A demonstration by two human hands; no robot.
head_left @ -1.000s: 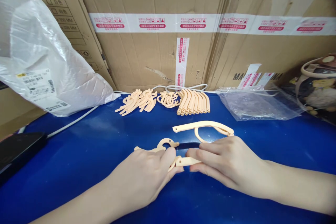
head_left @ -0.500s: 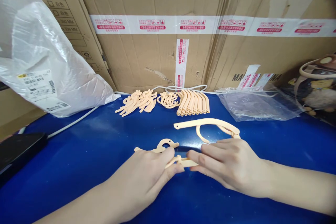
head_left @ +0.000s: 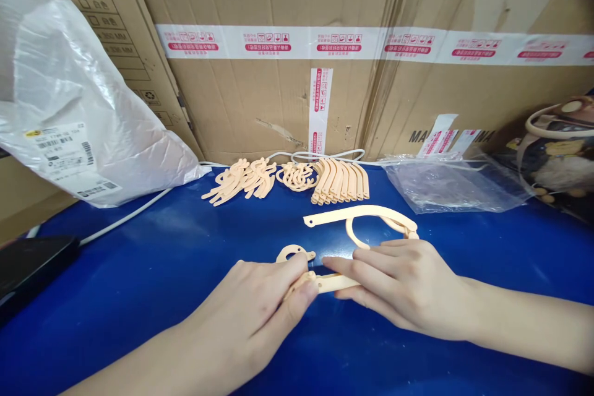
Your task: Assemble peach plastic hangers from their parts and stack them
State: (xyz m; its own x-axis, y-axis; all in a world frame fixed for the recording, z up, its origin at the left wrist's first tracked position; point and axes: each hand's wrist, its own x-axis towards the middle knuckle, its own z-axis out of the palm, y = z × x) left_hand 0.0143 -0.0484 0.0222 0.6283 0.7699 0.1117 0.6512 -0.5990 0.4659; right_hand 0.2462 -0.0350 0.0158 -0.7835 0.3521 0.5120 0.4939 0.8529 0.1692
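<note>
Between my hands is a beige plastic folding hanger, partly covered by fingers. My left hand [head_left: 266, 312] pinches its near end, where a small joint shows beside the thumb tip. Wrapped round the near hanger arm [head_left: 330, 284] from the right are the fingers of my right hand [head_left: 408, 291]. Beyond that hand a second, curved hanger arm [head_left: 357, 213] with a hole at its tip reaches to the left, and a thin curved piece [head_left: 355, 236] hangs below it. A flat hook-shaped piece [head_left: 284, 253] shows just past my left hand, partly hidden by it.
At the back of the blue table [head_left: 153, 297] lie piles of loose curved pieces [head_left: 241, 179], small hooked pieces [head_left: 297, 176] and stacked hanger arms [head_left: 341, 182]. Cardboard boxes [head_left: 260, 99] stand behind. A white plastic bag [head_left: 93, 105], a black device [head_left: 37, 266] and a clear bag [head_left: 455, 185] flank them.
My left hand has shifted slightly left and covers more of the hook-shaped piece. More of the near hanger arm shows between my hands. My right hand has moved very little.
</note>
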